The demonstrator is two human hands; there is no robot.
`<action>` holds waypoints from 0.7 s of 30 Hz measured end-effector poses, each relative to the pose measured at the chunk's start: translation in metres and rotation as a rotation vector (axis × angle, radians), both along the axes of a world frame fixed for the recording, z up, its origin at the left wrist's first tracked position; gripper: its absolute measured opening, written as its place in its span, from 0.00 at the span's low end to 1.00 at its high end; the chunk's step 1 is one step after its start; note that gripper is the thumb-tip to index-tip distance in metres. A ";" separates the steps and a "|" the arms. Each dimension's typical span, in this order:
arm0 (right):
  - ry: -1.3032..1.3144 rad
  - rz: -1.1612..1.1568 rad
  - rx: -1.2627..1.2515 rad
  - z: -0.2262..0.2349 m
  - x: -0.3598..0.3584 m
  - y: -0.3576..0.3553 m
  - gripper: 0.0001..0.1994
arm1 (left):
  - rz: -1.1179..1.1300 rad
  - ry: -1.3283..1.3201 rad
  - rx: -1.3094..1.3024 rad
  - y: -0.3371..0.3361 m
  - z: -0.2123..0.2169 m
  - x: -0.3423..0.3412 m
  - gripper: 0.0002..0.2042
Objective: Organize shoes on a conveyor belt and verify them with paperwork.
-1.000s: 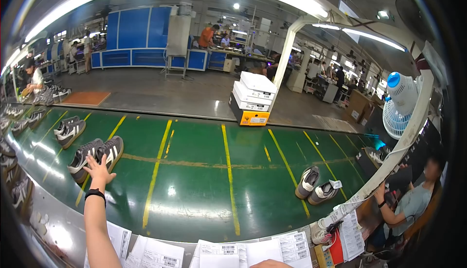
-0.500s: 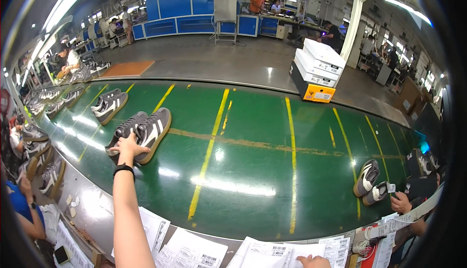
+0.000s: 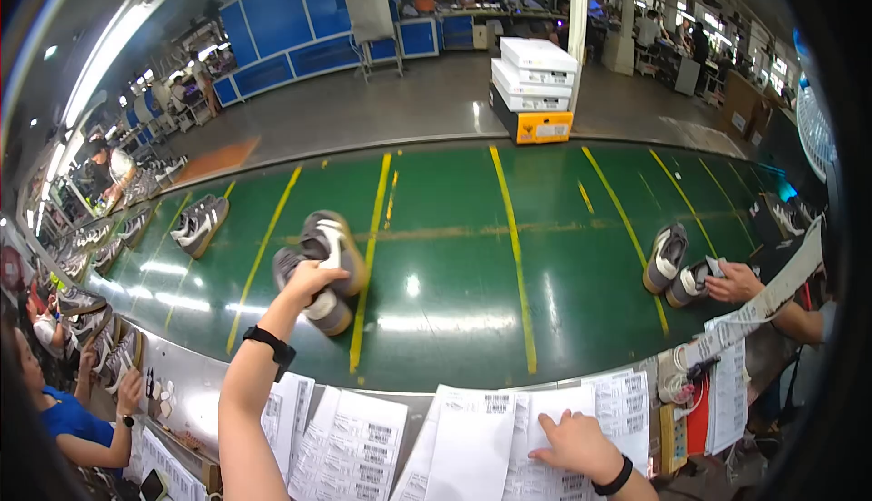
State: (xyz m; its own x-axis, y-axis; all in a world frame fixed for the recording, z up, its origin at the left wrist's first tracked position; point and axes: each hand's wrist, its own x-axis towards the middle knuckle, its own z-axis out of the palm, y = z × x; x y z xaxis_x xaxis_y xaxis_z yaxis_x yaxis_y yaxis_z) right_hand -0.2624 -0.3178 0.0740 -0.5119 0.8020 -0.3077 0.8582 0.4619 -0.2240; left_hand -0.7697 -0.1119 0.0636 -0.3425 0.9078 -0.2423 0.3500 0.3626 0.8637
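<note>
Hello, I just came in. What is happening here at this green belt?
A person stands at a long green conveyor belt with yellow lines. Their left hand reaches out and has a grip on a pair of grey and white sneakers, lifted and tilted above the belt. Their right hand rests flat on white printed paper sheets at the near edge. Another grey pair lies further left on the belt. To the right, a co-worker's hand touches a third pair.
</note>
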 end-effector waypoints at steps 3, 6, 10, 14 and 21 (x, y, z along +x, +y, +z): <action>-0.018 0.061 -0.169 0.018 -0.006 0.027 0.30 | -0.467 0.337 -0.157 -0.020 0.009 0.093 0.31; 0.048 0.099 -0.146 0.034 -0.015 0.053 0.26 | -0.684 0.719 0.038 -0.063 0.010 0.175 0.24; 0.205 0.111 0.023 0.045 -0.024 0.096 0.16 | -0.766 1.162 0.277 -0.054 0.015 0.188 0.24; 0.312 0.093 0.275 0.029 -0.057 0.154 0.07 | -0.879 1.030 0.384 -0.033 -0.016 0.172 0.23; 0.391 0.403 0.951 -0.031 -0.165 0.267 0.09 | -0.913 1.022 0.298 -0.027 -0.011 0.193 0.21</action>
